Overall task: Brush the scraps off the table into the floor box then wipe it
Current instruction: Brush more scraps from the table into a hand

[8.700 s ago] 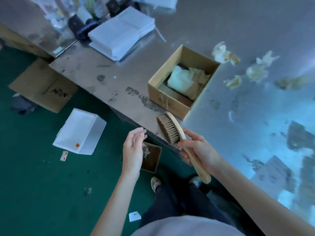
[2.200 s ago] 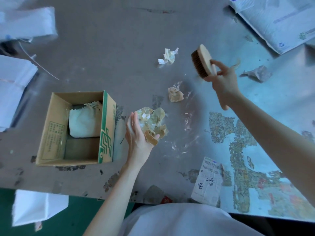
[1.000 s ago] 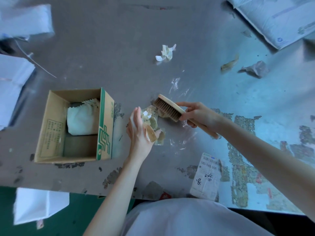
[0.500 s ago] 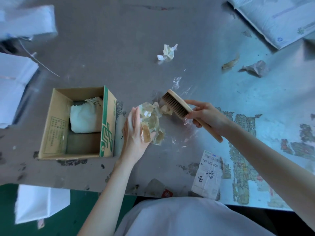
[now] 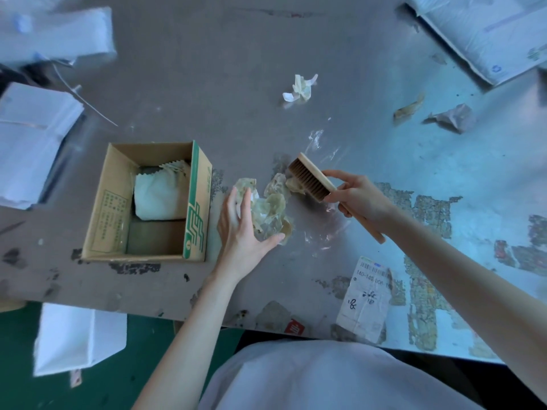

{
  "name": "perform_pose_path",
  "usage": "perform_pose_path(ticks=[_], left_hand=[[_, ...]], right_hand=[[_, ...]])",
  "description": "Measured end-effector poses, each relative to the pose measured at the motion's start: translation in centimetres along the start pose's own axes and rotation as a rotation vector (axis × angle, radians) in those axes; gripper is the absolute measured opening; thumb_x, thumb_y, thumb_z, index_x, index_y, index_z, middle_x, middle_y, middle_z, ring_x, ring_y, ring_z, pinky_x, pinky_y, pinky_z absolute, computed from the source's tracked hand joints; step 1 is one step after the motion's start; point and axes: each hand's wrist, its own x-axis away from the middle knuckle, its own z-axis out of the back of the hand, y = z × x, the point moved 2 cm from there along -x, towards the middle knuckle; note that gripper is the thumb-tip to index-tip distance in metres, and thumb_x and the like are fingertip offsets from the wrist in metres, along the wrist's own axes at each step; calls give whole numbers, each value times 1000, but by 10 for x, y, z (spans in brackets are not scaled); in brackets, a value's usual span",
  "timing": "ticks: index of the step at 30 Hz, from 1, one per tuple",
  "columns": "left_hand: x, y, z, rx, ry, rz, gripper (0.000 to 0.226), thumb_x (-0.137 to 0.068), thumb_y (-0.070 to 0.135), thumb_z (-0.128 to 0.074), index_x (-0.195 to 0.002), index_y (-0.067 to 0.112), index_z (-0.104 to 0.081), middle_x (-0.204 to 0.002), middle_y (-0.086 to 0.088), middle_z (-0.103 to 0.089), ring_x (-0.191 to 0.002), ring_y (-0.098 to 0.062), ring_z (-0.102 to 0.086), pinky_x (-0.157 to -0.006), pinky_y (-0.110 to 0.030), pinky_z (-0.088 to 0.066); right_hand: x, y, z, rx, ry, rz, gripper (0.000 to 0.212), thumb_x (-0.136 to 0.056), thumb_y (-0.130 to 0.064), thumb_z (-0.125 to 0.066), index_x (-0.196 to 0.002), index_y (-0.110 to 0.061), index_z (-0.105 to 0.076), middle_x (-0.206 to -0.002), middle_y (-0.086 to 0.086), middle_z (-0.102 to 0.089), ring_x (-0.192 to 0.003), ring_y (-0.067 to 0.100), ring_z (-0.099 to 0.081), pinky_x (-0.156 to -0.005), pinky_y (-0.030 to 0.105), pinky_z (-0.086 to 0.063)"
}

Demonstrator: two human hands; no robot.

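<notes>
Brought in from farther out: brush [image 5: 310, 180] gripped by right hand [image 5: 358, 199], bristles facing scraps [image 5: 272, 211] piled against wide-open left hand [image 5: 239, 232], the nearer one; handle trailing wristward.

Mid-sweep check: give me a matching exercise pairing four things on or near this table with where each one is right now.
Things:
1. wooden bristle brush
2. pile of yellowish crumpled scraps
3. folded white cloth
4. white box

Places:
A. inside the brown cardboard box
B. on the green floor
C. gripped by the right hand
D. against the palm of the left hand

Pairs: 1-C, 2-D, 3-A, 4-B.
</notes>
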Motion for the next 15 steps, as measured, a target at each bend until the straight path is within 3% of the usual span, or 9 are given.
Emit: perform_pose_path(ticks=[7, 12, 15], left_hand=[[-6, -6, -17, -95, 77, -38, 105, -69, 52, -73, -149, 16, -16, -151, -10, -19, -139, -30, -26, -109, -51, -33], [-7, -4, -17, -146, 169, -86, 97, -70, 40, -79, -144, 4, -29, -140, -15, -37, -128, -28, -34, -107, -38, -29], [-8, -4, -16, -114, 186, -55, 97, -70, 37, -80, -145, 4, -28, -138, -15, -41, -126, -28, -34, -106, -35, -26]], right_hand=[[19, 20, -28, -64, -8, -43, 57, -78, 6, -61, -126, -24, -60, -61, 7, -48, -39, 13, -44, -42, 23, -37], [27, 24, -43, -196, -14, -66, 60, -79, 10, -57, -125, -28, -58, -48, -4, -56, -35, 9, -47, -38, 17, -37], [28, 27, -56, -213, -28, -43, 58, -79, 8, -58, -127, -25, -60, -50, 2, -52, -38, 13, -42, -40, 19, -34]])
